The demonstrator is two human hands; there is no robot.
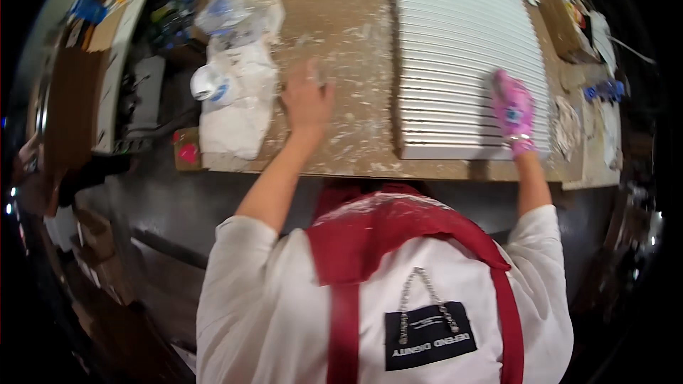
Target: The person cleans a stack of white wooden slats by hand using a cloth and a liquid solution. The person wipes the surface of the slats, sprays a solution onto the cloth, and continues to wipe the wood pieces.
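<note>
A white slatted panel [462, 50] lies flat on the paint-spattered brown worktable [341, 21]. My right hand [514, 110], in a pink glove, presses on the panel's near right corner; whether anything is under the palm cannot be told. My bare left hand [307, 99] rests flat on the bare tabletop to the left of the panel, fingers pointing away from me, holding nothing. My white shirt and red apron straps fill the lower picture.
Crumpled white cloths and plastic [238, 78] with a white roll [208, 84] lie at the table's left end. A small pink item [187, 153] sits at the near left corner. Blue items [605, 90] and clutter line the right edge. Shelves stand at the left.
</note>
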